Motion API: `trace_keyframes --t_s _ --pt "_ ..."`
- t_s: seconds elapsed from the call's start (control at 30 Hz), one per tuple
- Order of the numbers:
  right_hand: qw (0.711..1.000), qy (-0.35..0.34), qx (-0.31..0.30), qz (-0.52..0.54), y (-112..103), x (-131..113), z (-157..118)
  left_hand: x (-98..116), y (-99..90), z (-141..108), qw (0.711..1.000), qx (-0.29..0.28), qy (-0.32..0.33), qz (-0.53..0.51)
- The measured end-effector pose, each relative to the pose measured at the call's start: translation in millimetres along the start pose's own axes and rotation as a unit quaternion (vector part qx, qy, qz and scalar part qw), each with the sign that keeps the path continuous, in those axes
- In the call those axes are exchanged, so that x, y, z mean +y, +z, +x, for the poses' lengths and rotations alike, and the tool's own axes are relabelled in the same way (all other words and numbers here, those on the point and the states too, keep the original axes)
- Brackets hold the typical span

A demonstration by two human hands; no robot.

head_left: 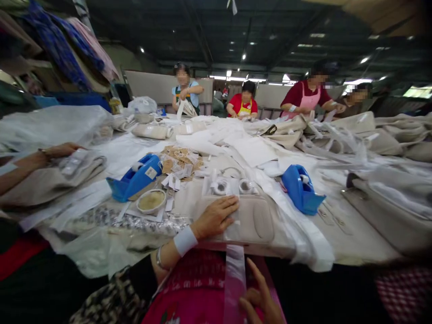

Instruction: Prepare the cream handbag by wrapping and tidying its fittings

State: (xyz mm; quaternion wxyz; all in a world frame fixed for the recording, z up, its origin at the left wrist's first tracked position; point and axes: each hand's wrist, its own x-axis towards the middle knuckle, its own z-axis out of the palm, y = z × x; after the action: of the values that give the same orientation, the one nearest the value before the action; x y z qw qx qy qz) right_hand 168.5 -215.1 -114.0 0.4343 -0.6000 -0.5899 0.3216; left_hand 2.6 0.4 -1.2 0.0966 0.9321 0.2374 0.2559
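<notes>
One beige case [258, 213] lay at the table's [362, 243] near edge under the flattened left hand [216, 217]; the right hand [261, 294], grip indiscernible, adjoined a hanging clear strip [235, 272].

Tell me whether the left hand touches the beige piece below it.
Touching: the head view shows the left hand laid flat on the beige piece.

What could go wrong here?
Two things, perhaps. The clear strip runs under the left hand and hangs past the table edge, near the right hand, so it might crease or pull askew on the beige bag. And the shallow dish sits uncovered near loose tags; a bump could tip it.
</notes>
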Motion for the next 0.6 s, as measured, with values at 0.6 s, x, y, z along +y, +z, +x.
trace_keyframes --t_s 0.6 --pt "0.859 -0.459 0.049 -0.222 -51 -104 50 -3 -2.9 -2 0.998 0.014 0.039 -0.044"
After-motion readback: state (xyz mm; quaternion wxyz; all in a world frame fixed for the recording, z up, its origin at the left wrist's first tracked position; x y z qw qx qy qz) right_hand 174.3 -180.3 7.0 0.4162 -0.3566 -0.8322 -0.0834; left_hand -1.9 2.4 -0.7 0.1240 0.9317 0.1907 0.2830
